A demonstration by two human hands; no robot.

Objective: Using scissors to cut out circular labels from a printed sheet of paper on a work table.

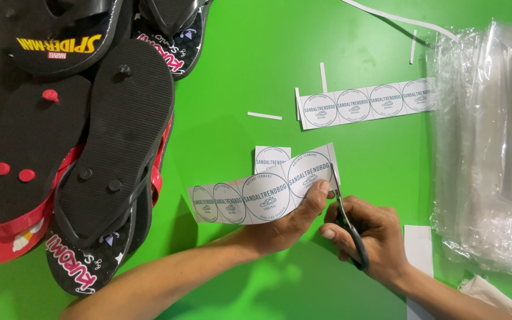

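1. Currently the left hand (291, 222) pinches a strip of round labels (262, 192) near the front edge of the green table (232, 77), thumb pressed on the end label and fingers under the paper.
2. Right hand (368, 237) is closed through the handles of black scissors (348, 222); the blades point up along the strip's right end, at the narrow white margin beside the last label.
3. Done so far, judging from how things lie: one single square label (271, 157) lies loose just behind the held strip, and thin white paper slivers (264, 115) are scattered toward the middle and far edge, which read as trimmed margins.
4. Left to do, by the look of it: the held strip shows four labels joined, and a second strip of four (365, 102) lies uncut toward the far right of the table.
5. Left edge is crowded by a heap of black and red flip-flops (90, 142), soles up, overlapping each other.
6. Right edge carries a stack of clear plastic bags (487, 148); a white paper piece (420, 246) lies just beside the right wrist.
7. Open green room lies between the sandals and the bags, widest in the middle and along the front edge under the forearms.
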